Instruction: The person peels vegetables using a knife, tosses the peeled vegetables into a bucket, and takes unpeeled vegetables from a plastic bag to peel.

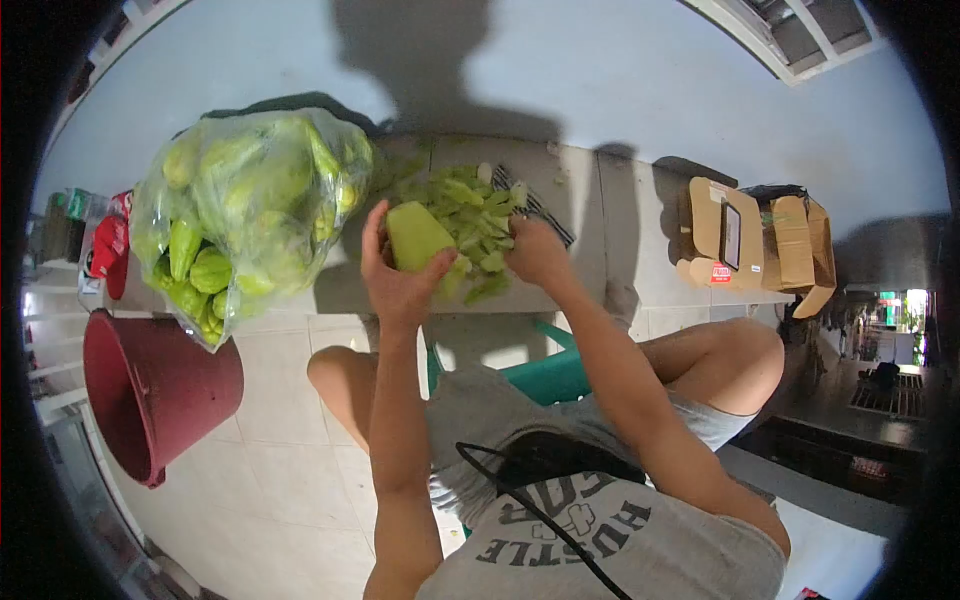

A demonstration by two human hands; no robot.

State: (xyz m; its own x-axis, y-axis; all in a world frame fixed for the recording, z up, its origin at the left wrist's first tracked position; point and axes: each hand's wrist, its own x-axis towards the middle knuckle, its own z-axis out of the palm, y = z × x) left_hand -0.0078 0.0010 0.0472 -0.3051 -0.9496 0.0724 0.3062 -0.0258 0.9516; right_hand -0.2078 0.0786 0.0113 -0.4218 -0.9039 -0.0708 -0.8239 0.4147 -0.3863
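Holding fruit (420,238) near ledge edge (665,292)

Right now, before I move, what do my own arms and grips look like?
Your left grip and right grip are ungloved hands. The left arm and right arm are bare along the forearm, with no watch or band visible. Your shirt is grey with dark lettering; a thin black cable crosses it, not either arm.

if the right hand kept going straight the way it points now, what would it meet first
Probably the green peelings, just beyond the right hand, though depth is unclear from this view.
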